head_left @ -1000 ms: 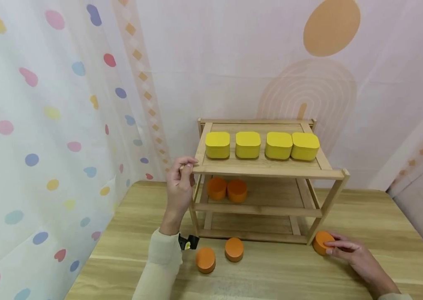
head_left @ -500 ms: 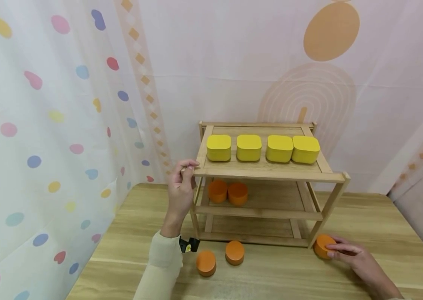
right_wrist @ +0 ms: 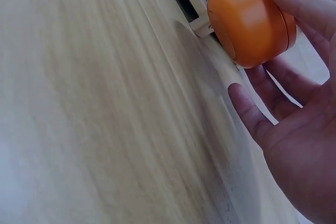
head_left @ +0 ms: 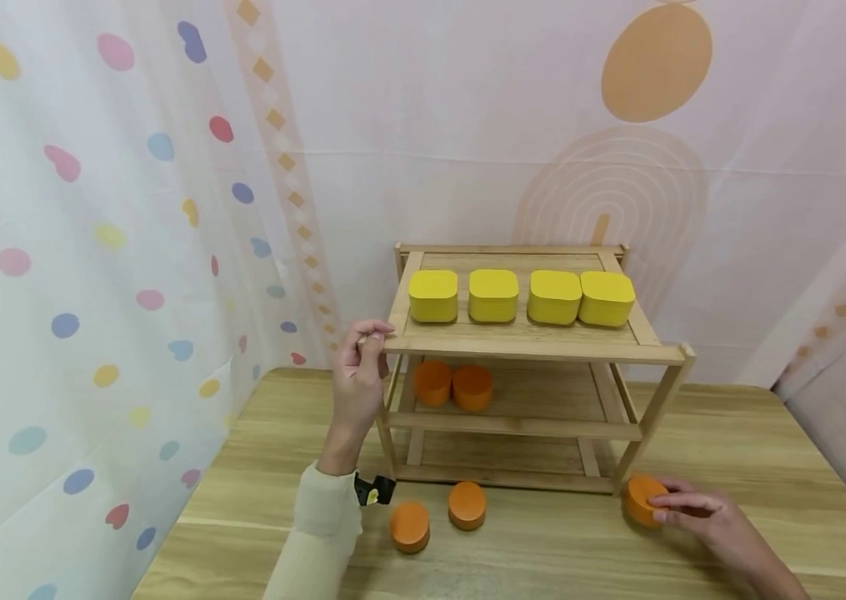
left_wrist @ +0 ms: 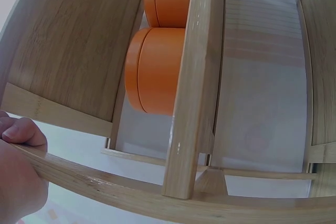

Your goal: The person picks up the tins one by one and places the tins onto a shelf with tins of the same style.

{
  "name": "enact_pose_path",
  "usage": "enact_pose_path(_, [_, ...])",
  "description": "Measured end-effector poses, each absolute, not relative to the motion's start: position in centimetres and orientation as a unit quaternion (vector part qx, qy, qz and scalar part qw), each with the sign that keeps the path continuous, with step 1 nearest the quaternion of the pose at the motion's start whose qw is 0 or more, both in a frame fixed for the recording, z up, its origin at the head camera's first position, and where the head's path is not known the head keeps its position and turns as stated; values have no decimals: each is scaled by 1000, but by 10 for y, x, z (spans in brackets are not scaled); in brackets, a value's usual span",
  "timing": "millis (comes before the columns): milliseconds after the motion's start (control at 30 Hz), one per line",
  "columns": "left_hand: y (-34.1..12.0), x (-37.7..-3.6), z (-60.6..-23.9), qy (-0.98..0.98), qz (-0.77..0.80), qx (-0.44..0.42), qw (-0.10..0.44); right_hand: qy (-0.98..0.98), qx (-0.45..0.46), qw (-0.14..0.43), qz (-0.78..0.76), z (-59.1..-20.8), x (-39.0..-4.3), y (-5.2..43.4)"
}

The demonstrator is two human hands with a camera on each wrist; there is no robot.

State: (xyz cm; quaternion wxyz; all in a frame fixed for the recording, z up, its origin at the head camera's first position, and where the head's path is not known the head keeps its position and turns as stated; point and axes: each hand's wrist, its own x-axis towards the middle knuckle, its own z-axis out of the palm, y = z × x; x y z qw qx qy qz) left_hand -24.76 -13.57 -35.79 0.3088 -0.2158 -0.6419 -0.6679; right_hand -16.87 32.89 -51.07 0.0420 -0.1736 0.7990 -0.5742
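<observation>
Left hand: the left hand [head_left: 357, 385] is raised at the front left corner of the wooden rack [head_left: 535, 346], its fingers [left_wrist: 23, 131] curled over the front rail of the top shelf and gripping it.
Right hand: the right hand [head_left: 715, 523] lies low on the bench [head_left: 543, 550] near the right edge, by the rack's front right leg; its fingers [right_wrist: 304, 6] are only partly bent, one laid along the top of an orange tin [head_left: 642, 498] and the others cupped beside it, thumb spread off the tin.
Orange tin: it stands on the bench, touching or just beside the foot of the front right leg; the right wrist view shows it tilted against the fingers, but whether it has left the bench I cannot tell.
Top shelf: four yellow boxes [head_left: 520, 296] sit in a row, the two on the right touching.
Middle shelf: two orange tins [head_left: 453, 385] sit side by side at the left end, touching.
Bench front: two more orange tins [head_left: 438, 517] stand near each other before the rack's left half, close to the left sleeve [head_left: 317, 542].
</observation>
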Motion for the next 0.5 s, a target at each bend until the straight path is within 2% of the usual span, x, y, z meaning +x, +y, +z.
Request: enact_pose_path(500, [-136,-251,-361,-628,-680,-228,302,743,-272,61,-608,-503,-168,316])
